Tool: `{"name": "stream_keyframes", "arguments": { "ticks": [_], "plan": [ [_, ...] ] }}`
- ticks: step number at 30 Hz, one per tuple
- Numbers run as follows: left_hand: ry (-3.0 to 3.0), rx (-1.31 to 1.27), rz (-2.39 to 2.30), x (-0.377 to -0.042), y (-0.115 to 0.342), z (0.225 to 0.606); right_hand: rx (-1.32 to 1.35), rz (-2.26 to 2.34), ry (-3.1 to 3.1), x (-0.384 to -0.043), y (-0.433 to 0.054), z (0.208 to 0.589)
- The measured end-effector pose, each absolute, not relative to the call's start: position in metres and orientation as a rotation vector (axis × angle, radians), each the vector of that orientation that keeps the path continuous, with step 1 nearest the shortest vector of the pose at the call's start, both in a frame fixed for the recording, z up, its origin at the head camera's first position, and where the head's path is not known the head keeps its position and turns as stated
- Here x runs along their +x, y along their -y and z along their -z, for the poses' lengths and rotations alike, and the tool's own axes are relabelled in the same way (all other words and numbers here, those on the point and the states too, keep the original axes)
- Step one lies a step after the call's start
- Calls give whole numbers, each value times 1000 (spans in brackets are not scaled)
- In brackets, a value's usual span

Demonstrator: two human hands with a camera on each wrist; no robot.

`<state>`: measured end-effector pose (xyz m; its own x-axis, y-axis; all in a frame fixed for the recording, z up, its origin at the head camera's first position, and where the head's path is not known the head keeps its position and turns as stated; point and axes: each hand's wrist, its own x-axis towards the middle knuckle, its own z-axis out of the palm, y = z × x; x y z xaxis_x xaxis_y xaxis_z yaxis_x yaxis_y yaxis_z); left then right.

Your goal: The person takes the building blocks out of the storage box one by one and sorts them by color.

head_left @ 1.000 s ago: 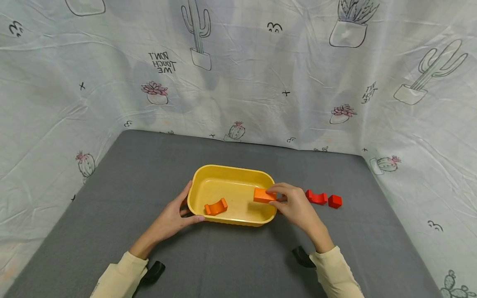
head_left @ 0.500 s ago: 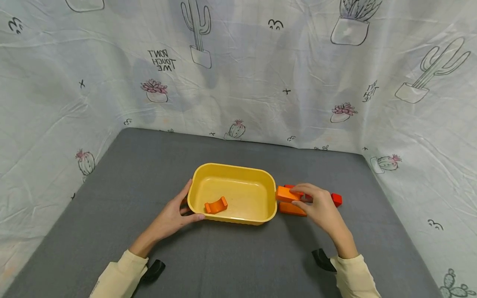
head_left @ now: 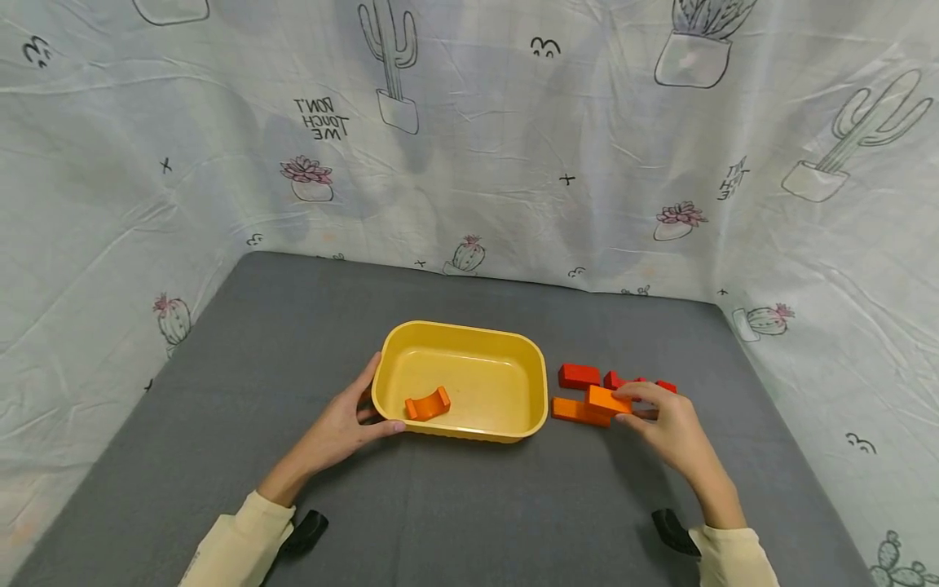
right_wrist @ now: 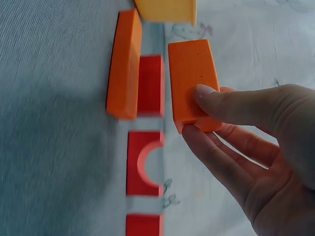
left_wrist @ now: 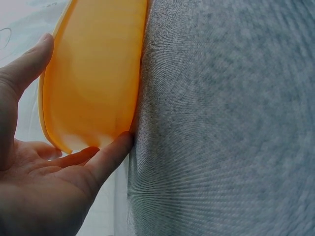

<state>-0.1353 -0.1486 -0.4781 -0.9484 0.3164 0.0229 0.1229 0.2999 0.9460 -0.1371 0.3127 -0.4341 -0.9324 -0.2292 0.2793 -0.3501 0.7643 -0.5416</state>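
Note:
My right hand (head_left: pixel 671 428) pinches an orange rectangular block (right_wrist: pixel 192 83) between thumb and fingers, to the right of the yellow plastic tub (head_left: pixel 464 329). In the head view the held block overlaps the right end of a longer orange block (head_left: pixel 575 412) on the table. My left hand (head_left: pixel 341 424) holds the tub's left end, its thumb along the near wall and its fingers around the end. Inside the tub, near its front left corner, lies an orange arch block (head_left: pixel 428 405).
Behind the orange blocks, a red rectangular block (head_left: pixel 579 376), a red arch block (right_wrist: pixel 135 162) and another red block (head_left: pixel 666 386) form a row. The grey cloth table (head_left: pixel 440 514) is backed by a white printed curtain (head_left: pixel 484 139).
With the orange block in its grip, my right hand has moved from over the tub's right end out to the right, above the blocks. The left hand and tub stay put.

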Motion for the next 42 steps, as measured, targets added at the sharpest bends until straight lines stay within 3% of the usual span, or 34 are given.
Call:
{"name": "stream_keyframes", "arguments": {
  "ticks": [24, 42],
  "plan": [
    [-2398, 397, -1709, -135, 147, 476, 342, -874, 2843, -139, -364, 453],
    [-2387, 397, -1721, -134, 148, 476, 422, -832, 2849, -146, -370, 466]
  ]
}}
